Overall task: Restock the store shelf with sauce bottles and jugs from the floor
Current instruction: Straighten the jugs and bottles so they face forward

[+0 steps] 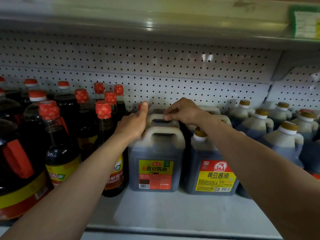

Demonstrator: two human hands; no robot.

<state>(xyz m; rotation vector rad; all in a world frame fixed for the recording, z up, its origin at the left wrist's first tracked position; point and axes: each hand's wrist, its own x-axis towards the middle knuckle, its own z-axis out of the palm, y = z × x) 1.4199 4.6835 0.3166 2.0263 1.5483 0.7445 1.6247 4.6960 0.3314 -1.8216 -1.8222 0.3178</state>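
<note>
A dark soy sauce jug (155,153) with a yellow-green label stands at the front of the white shelf (173,210). Right behind it stands a second jug (161,118) of the same kind, of which only the pale handle and a red cap show. My right hand (185,111) reaches over from the right and pinches that rear jug's handle with curled fingers. My left hand (136,122) grips the rear jug's left shoulder, thumb pointing up beside the cap; its fingers are hidden behind the jug.
Tall red-capped sauce bottles (103,122) crowd the shelf to the left, and a big dark jug (19,161) stands at the far left. A red-and-yellow-labelled jug (213,161) and several gold-capped jugs (284,139) fill the right. A pegboard back wall (173,75) and an upper shelf (155,23) close in above.
</note>
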